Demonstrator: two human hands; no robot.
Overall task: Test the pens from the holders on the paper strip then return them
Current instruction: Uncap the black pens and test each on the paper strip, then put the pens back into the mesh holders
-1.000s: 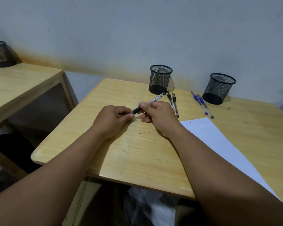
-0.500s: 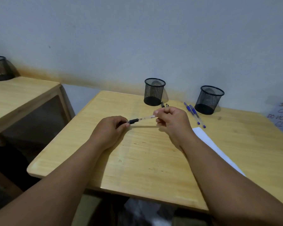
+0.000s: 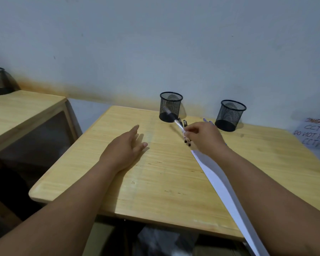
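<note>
Black-gripped pen (image 3: 171, 116) pinched in right hand (image 3: 204, 138), tip aimed up toward left mesh holder (image 3: 170, 106); left hand (image 3: 125, 147) flat, open, empty on desk (image 3: 155, 182); best lifted clear over rim, then dropped upright inside.

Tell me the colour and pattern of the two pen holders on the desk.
Both holders are black wire mesh, seen clearly in the head view.

Table (image 3: 155, 182): pale wood, smooth, slight sheen, fine dark grain cracks. Two pen holders (image 3: 171, 107) (image 3: 230, 115): black wire mesh, matt, solid dark base. Paper strip (image 3: 216, 178): white paper, matt, smooth. Held pen (image 3: 174, 120): clear glossy plastic barrel, black end; blurred. Wall (image 3: 155, 43): painted, matt, rust-coloured staining along the base.
</note>
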